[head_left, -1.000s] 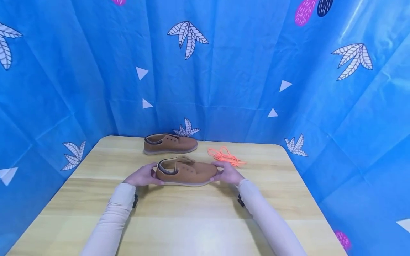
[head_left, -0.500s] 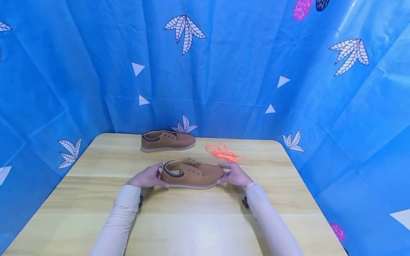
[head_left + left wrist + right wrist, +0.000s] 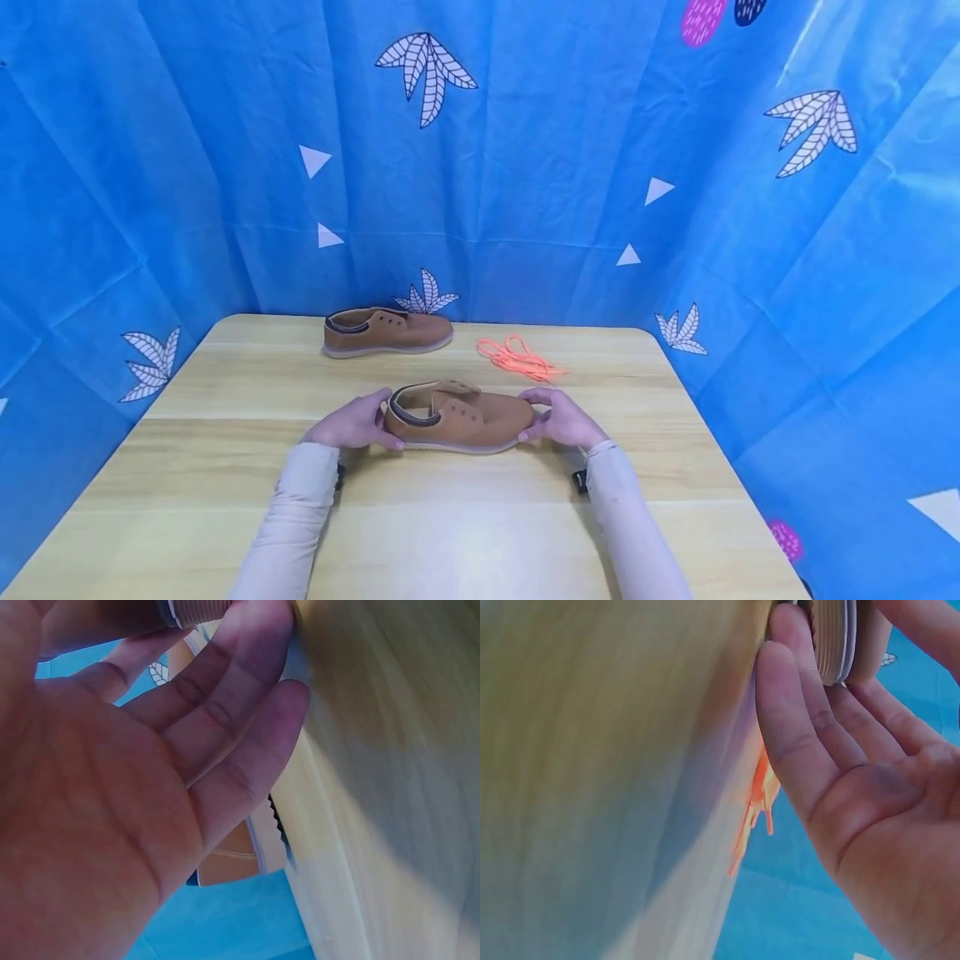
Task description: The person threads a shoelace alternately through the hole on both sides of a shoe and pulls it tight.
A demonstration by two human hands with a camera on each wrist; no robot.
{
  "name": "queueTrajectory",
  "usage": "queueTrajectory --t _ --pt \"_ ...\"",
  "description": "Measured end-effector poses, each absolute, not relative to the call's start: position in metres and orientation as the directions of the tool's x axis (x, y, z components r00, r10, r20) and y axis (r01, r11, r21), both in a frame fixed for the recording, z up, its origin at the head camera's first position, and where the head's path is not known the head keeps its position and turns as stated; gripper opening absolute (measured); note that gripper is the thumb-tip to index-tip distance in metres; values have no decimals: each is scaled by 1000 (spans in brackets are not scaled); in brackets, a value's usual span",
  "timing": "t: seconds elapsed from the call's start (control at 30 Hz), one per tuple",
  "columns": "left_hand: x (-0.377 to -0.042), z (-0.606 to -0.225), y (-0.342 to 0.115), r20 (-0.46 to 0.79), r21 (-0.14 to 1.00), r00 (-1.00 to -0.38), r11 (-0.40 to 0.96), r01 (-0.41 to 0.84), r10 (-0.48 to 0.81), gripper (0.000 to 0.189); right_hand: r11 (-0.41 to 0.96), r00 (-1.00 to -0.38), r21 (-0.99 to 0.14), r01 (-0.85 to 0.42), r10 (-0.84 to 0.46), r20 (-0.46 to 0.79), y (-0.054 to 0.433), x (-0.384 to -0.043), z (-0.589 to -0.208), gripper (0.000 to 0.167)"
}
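Observation:
Between both hands is a brown shoe [image 3: 495, 417] without laces, its toe pointing right and its tongue standing up. My left hand [image 3: 356, 422] grips the heel, thumb on the near side and fingers round the back. At the toe, my right hand [image 3: 562, 418] holds the other end in the same way. The left wrist view shows the left fingers [image 3: 217, 712] at the edge of the sole, close over the table. In the right wrist view the right fingers [image 3: 787, 697] reach under the pale ridged sole [image 3: 834, 637] at the toe.
A second brown shoe [image 3: 390, 335], also unlaced, stands at the back of the wooden table [image 3: 450, 533], toe to the right. To its right lies a loose bundle of orange laces [image 3: 517, 360]. Blue patterned sheeting [image 3: 525, 167] rises behind the table and along its sides.
Both hands have moved the held shoe to the right and toward the near side, away from the second shoe. The head view has shifted slightly.

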State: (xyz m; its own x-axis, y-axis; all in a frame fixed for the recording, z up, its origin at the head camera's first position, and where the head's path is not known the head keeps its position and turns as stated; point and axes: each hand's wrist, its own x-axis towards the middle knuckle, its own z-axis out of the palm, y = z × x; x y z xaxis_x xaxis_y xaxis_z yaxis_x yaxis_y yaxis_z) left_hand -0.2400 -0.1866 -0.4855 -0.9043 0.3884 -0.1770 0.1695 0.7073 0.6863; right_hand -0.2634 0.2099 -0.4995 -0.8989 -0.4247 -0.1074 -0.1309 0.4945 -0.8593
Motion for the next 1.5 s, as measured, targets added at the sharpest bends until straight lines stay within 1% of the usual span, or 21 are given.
queueTrajectory --t 0.2,0.4,0.53,0.7,0.77,0.87,0.93,1.03,1.13,1.27,1.5 --pt "-239 -482 -180 -186 673 -905 720 166 382 90 447 -880 -885 -131 -463 -103 215 -262 -497 68" --pt "-236 -480 -178 -185 684 -899 709 172 396 83 479 -887 -868 -133 -447 -111 217 -261 -497 68" --pt "-236 -479 -178 -180 686 -899 706 176 399 77 486 -882 -865 -126 -454 -127 219 -261 -496 68" --pt "-238 -480 -178 -184 684 -898 708 174 399 75 547 -879 -819 -174 -461 -121 229 -265 -493 56" --pt "-239 -481 -178 -188 687 -899 707 169 397 77 580 -897 -795 -178 -428 -112 233 -271 -489 52" --pt "-238 -481 -179 -197 690 -900 707 154 389 82 590 -939 -799 -119 -328 -103 235 -285 -481 47" --pt "-237 -481 -179 -205 688 -901 711 144 382 82 596 -966 -798 -86 -245 -79 235 -297 -477 41" --pt "-236 -481 -179 -198 689 -902 709 149 383 77 622 -992 -782 -40 -120 -44 236 -317 -473 34" --pt "-237 -482 -180 -175 690 -902 703 174 395 69 675 -1000 -738 -7 -25 -13 235 -336 -473 29" --pt "-237 -483 -181 -166 689 -903 701 181 397 66 743 -1000 -669 25 11 -25 231 -355 -475 27" --pt "-236 -486 -183 -170 697 -902 695 174 397 68 834 -996 -548 54 3 -94 220 -371 -485 25"
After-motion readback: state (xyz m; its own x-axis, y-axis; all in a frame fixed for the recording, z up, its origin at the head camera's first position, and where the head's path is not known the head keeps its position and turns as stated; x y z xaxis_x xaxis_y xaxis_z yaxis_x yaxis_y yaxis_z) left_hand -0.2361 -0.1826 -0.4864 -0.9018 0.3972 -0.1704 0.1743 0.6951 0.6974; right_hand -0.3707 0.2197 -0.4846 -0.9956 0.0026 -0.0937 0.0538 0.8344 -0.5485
